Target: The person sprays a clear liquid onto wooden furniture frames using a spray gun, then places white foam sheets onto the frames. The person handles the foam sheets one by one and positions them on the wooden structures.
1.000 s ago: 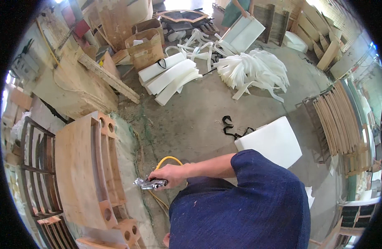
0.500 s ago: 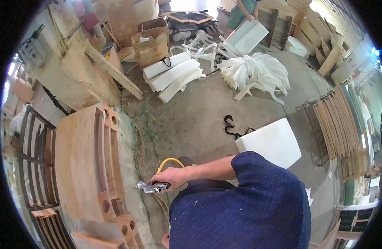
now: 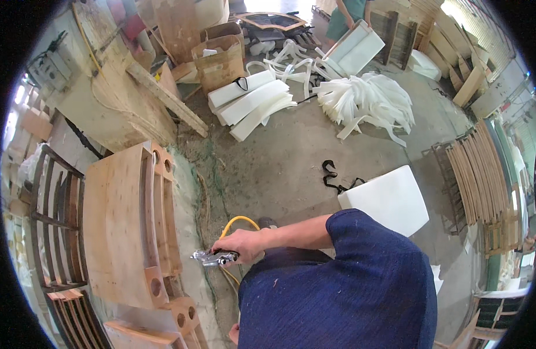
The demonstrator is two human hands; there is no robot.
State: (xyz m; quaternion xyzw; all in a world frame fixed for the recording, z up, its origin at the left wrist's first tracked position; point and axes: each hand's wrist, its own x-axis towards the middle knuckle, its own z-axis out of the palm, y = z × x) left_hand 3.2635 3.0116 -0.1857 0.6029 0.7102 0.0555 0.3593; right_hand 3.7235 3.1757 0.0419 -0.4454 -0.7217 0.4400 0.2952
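My right hand (image 3: pixel 247 244) is wrapped around a silver metal spray gun (image 3: pixel 213 257), its nozzle facing left. A yellow hose (image 3: pixel 239 220) loops behind the hand and shows again below the gun. Left of the gun stands a curved light-wood furniture frame (image 3: pixel 119 227) with round holes in its ribs. Bare floor separates the gun from the frame. Only a small part of my left hand (image 3: pixel 234 334) shows at the lower edge, beside my dark blue shirt. Its fingers are mostly hidden.
A white foam block (image 3: pixel 390 200) and a black strap (image 3: pixel 329 174) lie on the floor to the right. White foam slabs (image 3: pixel 253 99) and a heap of foam strips (image 3: pixel 367 104) lie farther off. A co-worker (image 3: pixel 346 17) handles a white panel (image 3: pixel 355 49). Curved boards (image 3: pixel 474 180) are stacked right.
The whole view has shifted slightly, with the surroundings a little farther right. My right hand keeps its hold on the spray gun. The co-worker's white panel has tilted slightly.
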